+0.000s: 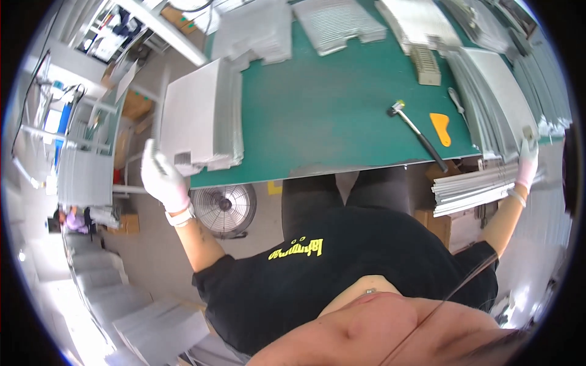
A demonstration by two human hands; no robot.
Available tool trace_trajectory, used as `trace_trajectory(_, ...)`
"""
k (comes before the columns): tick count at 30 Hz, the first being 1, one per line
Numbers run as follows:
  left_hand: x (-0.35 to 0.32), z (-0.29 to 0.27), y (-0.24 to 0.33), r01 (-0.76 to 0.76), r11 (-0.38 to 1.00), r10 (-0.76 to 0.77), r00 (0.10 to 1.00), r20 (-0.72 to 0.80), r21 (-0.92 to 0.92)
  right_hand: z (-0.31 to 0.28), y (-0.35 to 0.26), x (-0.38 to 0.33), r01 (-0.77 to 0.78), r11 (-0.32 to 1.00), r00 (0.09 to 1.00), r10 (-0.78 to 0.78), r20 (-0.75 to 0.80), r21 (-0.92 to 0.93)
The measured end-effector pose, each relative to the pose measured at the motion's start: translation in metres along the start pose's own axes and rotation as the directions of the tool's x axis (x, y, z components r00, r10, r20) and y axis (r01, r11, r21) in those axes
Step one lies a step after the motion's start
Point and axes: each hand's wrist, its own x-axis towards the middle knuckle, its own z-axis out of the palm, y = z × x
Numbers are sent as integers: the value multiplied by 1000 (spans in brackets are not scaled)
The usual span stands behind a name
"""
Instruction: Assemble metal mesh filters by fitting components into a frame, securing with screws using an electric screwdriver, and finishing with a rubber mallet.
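Note:
My left hand, in a white glove, is raised beside the near left corner of a stack of pale flat panels. Its fingers are stretched out, and I see nothing held in them. At the far right, my gloved right hand reaches to the near end of another stack of panels. Its fingers are extended and seem to touch the panel's end; their undersides are hidden. Between the stacks, a hammer with a black handle lies on the green table, beside a yellow scraper.
More panel stacks line the table's far side. A beige slotted block and a white-handled tool lie at the right. White strips jut out below the near right edge. A floor fan stands below the near left edge.

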Motion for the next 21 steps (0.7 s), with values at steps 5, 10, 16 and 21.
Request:
trace_trajectory(5, 7, -45, 63, -100, 960, 44, 976, -214, -262, -59, -215, -93, 61, 994, 998, -62, 0, -94)
trace_trajectory(10, -56, 7, 180, -158, 767, 442, 833, 333, -622, -9, -386, -178, 552, 566, 739, -673, -44, 613)
trace_trajectory(16, -126, 75, 248, 119, 589, 676, 470, 568, -799, 147, -456, -210, 707, 459, 258, -876, 409, 538)
trace_trajectory(21, 13, 174, 190, 119, 787, 321, 758, 568, -605, 172, -467, -199, 755, 390, 201, -903, 381, 527)
